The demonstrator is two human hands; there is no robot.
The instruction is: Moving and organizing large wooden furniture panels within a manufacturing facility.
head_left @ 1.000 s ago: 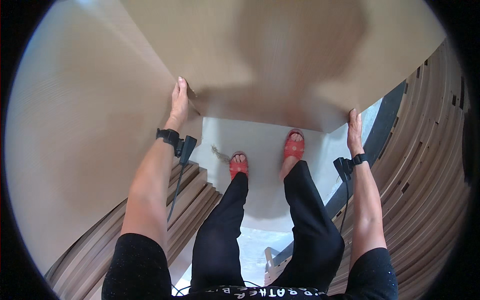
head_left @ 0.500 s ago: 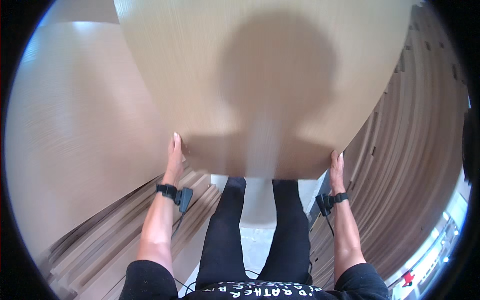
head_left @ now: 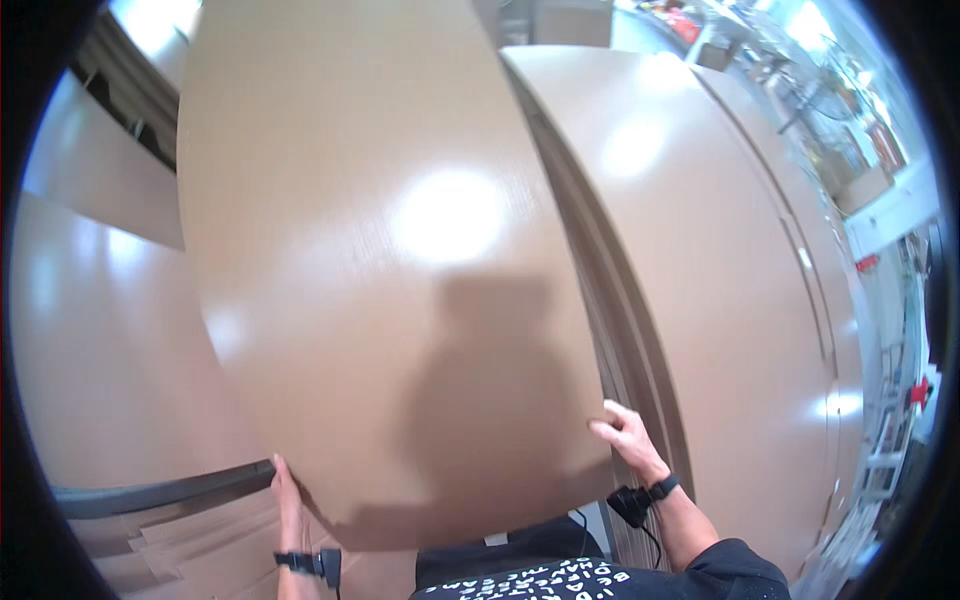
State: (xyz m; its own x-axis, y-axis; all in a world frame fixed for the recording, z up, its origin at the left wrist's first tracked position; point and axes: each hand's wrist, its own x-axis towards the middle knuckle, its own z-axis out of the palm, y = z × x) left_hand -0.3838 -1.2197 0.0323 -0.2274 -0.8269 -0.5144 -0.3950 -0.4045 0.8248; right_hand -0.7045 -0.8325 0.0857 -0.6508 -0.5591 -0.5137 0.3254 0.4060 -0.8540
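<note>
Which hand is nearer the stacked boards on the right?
Right: the right hand is beside the stacked boards, at the right edge of the held panel; the left hand is across at its left edge.

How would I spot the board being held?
On the right is a stack of brown panels. Just left of it, a tall tan board fills the middle, with the left hand and right hand at its lower side edges. Unlike its neighbours, it has both hands on it and a dark shadow low on its face.

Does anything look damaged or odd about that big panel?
Perhaps: the brown panel has a small uneven spot at its lower-left edge, near the left hand, possibly a chip; blur leaves it unsure.
</note>
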